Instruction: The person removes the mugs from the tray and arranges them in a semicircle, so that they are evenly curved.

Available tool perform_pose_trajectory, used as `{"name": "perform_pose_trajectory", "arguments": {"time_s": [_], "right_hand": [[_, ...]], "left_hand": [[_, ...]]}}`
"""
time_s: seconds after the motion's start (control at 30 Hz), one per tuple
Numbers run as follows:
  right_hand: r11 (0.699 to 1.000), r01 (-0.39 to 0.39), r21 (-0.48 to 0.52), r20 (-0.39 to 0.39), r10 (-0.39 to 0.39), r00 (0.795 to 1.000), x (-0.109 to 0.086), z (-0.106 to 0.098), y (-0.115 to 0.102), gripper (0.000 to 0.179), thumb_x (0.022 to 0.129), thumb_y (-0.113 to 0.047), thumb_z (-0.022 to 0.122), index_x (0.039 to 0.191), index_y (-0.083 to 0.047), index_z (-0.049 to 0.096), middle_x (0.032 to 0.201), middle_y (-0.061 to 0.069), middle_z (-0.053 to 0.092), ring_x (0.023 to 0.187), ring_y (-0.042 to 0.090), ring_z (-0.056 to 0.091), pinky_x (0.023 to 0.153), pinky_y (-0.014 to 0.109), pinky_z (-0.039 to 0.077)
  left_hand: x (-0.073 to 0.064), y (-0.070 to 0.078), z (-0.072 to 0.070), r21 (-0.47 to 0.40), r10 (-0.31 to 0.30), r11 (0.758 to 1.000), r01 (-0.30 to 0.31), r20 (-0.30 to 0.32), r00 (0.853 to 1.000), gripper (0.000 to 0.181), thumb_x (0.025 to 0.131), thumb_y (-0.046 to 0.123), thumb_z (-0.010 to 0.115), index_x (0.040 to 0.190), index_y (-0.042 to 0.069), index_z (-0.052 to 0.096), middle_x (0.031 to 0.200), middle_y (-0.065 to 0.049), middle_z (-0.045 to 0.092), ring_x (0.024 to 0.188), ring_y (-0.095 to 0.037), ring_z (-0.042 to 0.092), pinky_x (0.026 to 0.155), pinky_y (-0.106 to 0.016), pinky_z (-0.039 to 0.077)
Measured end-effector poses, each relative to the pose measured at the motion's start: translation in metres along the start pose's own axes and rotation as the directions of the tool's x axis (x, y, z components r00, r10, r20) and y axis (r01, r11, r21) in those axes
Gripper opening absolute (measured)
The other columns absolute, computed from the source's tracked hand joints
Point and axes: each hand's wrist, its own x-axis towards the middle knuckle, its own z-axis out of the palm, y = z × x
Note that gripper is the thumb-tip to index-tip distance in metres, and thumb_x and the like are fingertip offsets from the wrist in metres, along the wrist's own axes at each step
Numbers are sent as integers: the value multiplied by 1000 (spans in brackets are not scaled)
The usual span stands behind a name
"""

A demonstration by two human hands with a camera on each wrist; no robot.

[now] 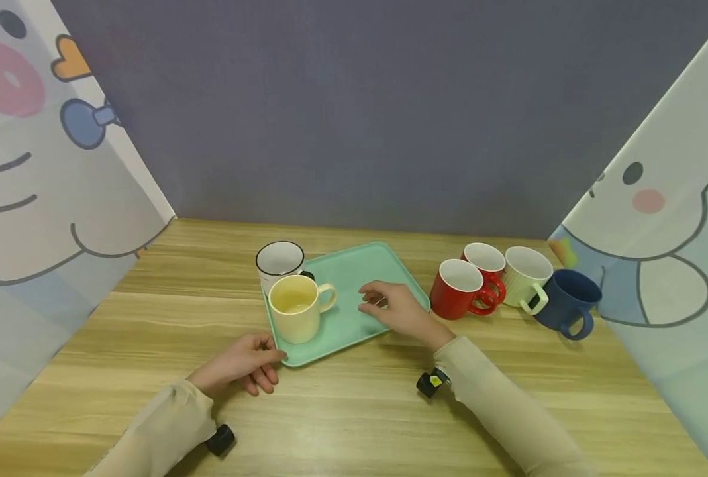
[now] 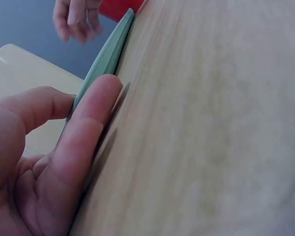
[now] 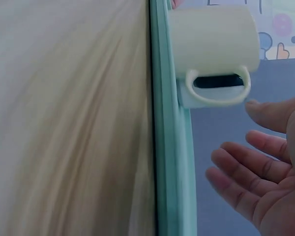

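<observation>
A pale yellow mug [image 1: 295, 311] stands upright on the left part of a mint green tray [image 1: 354, 291], its handle turned right. Just behind it, at the tray's left edge, is a white mug [image 1: 279, 257] with a black rim and dark handle. My left hand [image 1: 248, 363] pinches the tray's near left corner; in the left wrist view its thumb [image 2: 44, 103] lies at the rim and a finger runs along the outer side. Over the tray's right part hovers my right hand [image 1: 398, 308], fingers relaxed and apart, holding nothing. The right wrist view shows it beside the yellow mug's handle [image 3: 219, 101].
Right of the tray stand two red mugs [image 1: 449, 301], a cream ribbed mug [image 1: 523, 271] and a dark blue mug [image 1: 568, 298], all close together. A grey panel [image 1: 354, 119] rises behind the wooden table [image 1: 354, 424], with cartoon-printed panels at both sides.
</observation>
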Motion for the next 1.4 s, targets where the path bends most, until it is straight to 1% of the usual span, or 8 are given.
{"name": "perform_pose_trajectory", "arguments": {"time_s": [0.17, 0.4, 0.53, 0.7, 0.8, 0.93, 1.07, 1.4], "right_hand": [[997, -50, 57, 38, 48, 998, 15, 15, -2, 38, 96, -17, 67, 127, 4, 60, 114, 18, 68, 104, 26, 66, 85, 38, 56], [980, -125, 155, 74, 115, 991, 33, 35, -9, 46, 99, -22, 63, 139, -1, 52, 134, 13, 60, 122, 28, 58, 97, 40, 51], [968, -119, 222, 55, 110, 992, 40, 47, -12, 39, 99, -21, 64, 133, -2, 58, 126, 10, 64, 116, 25, 60, 94, 34, 53], [952, -65, 299, 4, 67, 998, 42, 54, -11, 17, 97, -17, 67, 107, -3, 67, 101, 8, 69, 97, 21, 66, 81, 26, 54], [929, -22, 370, 39, 8, 999, 40, 53, -6, 12, 98, -12, 64, 99, 0, 66, 95, 13, 69, 91, 26, 66, 77, 29, 54], [888, 7, 460, 128, -74, 989, 36, 48, -3, 14, 101, -4, 56, 103, 7, 64, 96, 23, 69, 92, 34, 67, 83, 35, 56], [858, -24, 514, 193, -88, 977, 34, 40, -6, 18, 101, -1, 53, 107, 13, 62, 96, 21, 71, 95, 32, 68, 86, 36, 55], [794, -183, 580, 318, -15, 948, 23, 31, -13, 21, 99, -1, 56, 110, 17, 61, 97, 17, 74, 95, 16, 70, 88, 37, 55]], "left_hand": [[0, -1, 0, 3, 2, 1000, -2, -1, 1000, 25, 98, 24, 61, 90, 2, 52, 71, -9, 68, 58, -16, 69, 45, -24, 53], [-1, -1, 0, -1, -5, 1000, 5, -2, 1000, 25, 99, 24, 60, 91, 2, 51, 71, -10, 68, 57, -15, 68, 45, -23, 52], [-1, -2, -1, 4, 2, 1000, -2, 0, 1000, 25, 99, 24, 60, 90, 2, 51, 72, -10, 69, 58, -15, 69, 45, -23, 53], [0, -3, 0, 13, 6, 1000, -6, -6, 1000, 25, 99, 24, 60, 90, 2, 51, 71, -10, 69, 58, -15, 69, 45, -24, 53], [0, -3, 1, 12, 4, 1000, -4, -8, 1000, 24, 99, 24, 60, 91, 3, 51, 71, -9, 69, 57, -15, 68, 45, -24, 53], [0, -2, 1, 13, 9, 1000, -9, -9, 1000, 23, 99, 23, 59, 92, 2, 51, 70, -8, 68, 57, -15, 68, 44, -23, 52], [-1, -1, 2, 12, 10, 1000, -10, -13, 1000, 23, 99, 23, 60, 92, 2, 51, 70, -9, 68, 57, -15, 68, 44, -24, 52], [-1, -1, 3, 5, 8, 1000, -8, -13, 1000, 24, 100, 23, 59, 92, 2, 50, 70, -9, 69, 56, -14, 68, 44, -23, 52]]}}
